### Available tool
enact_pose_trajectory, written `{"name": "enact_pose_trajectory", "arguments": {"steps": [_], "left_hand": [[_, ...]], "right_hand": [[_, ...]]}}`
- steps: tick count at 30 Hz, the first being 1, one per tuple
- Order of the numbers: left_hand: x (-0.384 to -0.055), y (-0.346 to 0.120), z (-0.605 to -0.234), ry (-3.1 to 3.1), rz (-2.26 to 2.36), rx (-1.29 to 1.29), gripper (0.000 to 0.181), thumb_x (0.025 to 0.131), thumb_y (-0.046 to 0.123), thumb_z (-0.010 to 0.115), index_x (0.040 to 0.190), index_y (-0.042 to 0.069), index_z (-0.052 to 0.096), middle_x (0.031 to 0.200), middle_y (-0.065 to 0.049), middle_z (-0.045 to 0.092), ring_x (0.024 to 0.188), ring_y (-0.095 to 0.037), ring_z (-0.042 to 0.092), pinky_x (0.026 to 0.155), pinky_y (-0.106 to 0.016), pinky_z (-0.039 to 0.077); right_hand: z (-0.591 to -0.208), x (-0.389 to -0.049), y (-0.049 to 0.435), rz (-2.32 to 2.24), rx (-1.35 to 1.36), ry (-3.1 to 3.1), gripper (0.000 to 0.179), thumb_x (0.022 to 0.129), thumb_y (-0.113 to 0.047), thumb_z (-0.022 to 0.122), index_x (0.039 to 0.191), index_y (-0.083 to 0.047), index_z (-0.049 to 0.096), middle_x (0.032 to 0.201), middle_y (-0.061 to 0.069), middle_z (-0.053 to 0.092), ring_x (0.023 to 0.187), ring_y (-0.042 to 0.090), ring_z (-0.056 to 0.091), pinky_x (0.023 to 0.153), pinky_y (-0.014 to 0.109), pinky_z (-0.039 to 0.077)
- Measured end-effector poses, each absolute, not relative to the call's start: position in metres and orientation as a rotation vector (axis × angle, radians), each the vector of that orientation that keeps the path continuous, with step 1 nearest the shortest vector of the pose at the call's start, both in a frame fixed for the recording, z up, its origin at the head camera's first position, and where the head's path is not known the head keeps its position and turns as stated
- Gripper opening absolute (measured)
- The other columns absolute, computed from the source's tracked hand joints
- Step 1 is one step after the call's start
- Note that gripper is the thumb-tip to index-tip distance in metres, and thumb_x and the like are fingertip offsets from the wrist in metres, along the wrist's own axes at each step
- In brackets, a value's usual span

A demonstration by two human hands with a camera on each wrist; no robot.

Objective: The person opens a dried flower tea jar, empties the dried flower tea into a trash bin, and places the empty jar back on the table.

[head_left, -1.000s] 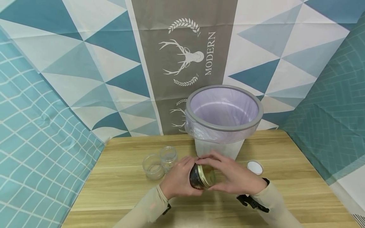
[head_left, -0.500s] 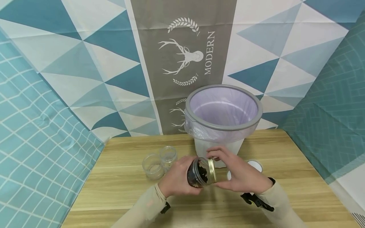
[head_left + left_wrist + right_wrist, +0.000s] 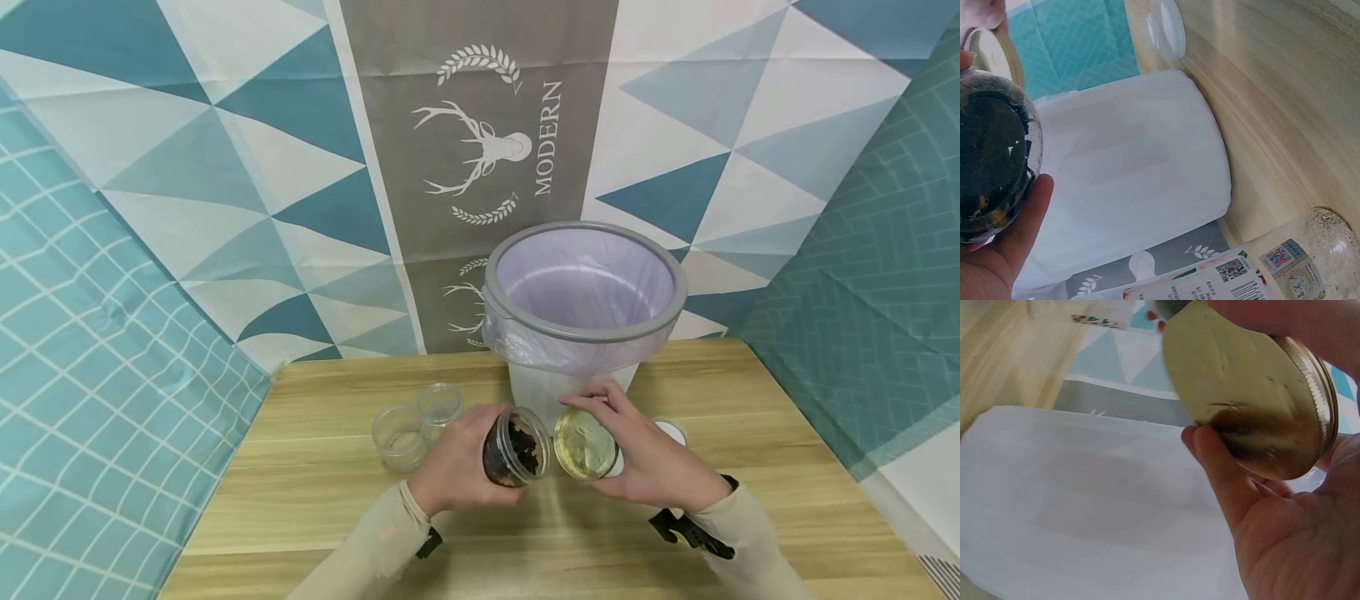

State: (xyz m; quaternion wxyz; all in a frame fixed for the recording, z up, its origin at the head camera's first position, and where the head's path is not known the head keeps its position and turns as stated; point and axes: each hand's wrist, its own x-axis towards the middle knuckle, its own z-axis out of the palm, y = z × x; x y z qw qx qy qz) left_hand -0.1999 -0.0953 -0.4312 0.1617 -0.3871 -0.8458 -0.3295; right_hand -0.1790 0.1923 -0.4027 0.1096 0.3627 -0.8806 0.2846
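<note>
My left hand (image 3: 459, 468) grips a clear jar (image 3: 517, 450) round its side, tilted with its open mouth to the right. Dark, dried-looking pieces fill part of it; the left wrist view shows them through the jar's base (image 3: 991, 156). Just right of the mouth, my right hand (image 3: 651, 462) holds a round gold lid (image 3: 585, 443) by its edge between thumb and fingers. The lid is apart from the jar in the head view. In the right wrist view the lid's shiny gold face (image 3: 1241, 394) and ridged rim show.
A white bin with a lilac liner and grey rim (image 3: 592, 335) stands behind the hands. Two clear jars (image 3: 399, 437) sit left of them, one bearing a printed label (image 3: 1291, 269). White round lids (image 3: 1172, 28) lie on the wooden table (image 3: 300, 517) at right, partly hidden by my right hand.
The gold lid has come off the jar. My right hand has moved right with it and turned its face toward the head camera; my left hand has shifted slightly left with the jar.
</note>
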Motion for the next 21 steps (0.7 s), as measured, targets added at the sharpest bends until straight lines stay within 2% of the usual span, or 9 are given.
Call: {"name": "enact_pose_trajectory", "arguments": {"steps": [6, 14, 21], "left_hand": [[-0.2, -0.096, -0.429, -2.391, -0.93, -1.111, 0.089, 0.053, 0.035, 0.097, 0.129, 0.008, 0.061, 0.117, -0.007, 0.071, 0.108, -0.018, 0.067, 0.096, -0.034, 0.058], [-0.2, -0.098, -0.424, -2.404, -0.919, -1.095, 0.088, 0.055, 0.035, 0.097, 0.13, 0.009, 0.06, 0.118, -0.006, 0.07, 0.11, -0.017, 0.067, 0.095, -0.033, 0.058], [-0.2, -0.099, -0.423, -2.38, -0.907, -1.111, 0.088, 0.056, 0.036, 0.097, 0.132, 0.01, 0.06, 0.12, -0.006, 0.07, 0.112, -0.017, 0.067, 0.097, -0.034, 0.058]], "right_hand": [[-0.422, -0.184, 0.193, 0.862, 1.101, -2.586, 0.099, 0.064, -0.011, 0.097, 0.15, -0.021, 0.05, 0.14, 0.004, 0.042, 0.124, 0.021, 0.055, 0.088, 0.036, 0.06], [-0.454, -0.194, 0.186, 0.742, 1.076, -2.655, 0.085, 0.069, -0.03, 0.096, 0.143, -0.011, 0.058, 0.135, 0.006, 0.049, 0.114, 0.019, 0.061, 0.091, 0.039, 0.059], [-0.477, -0.199, 0.179, 0.592, 1.024, -2.686, 0.084, 0.068, -0.038, 0.096, 0.138, -0.008, 0.062, 0.132, 0.013, 0.055, 0.114, 0.027, 0.062, 0.094, 0.047, 0.058]]}}
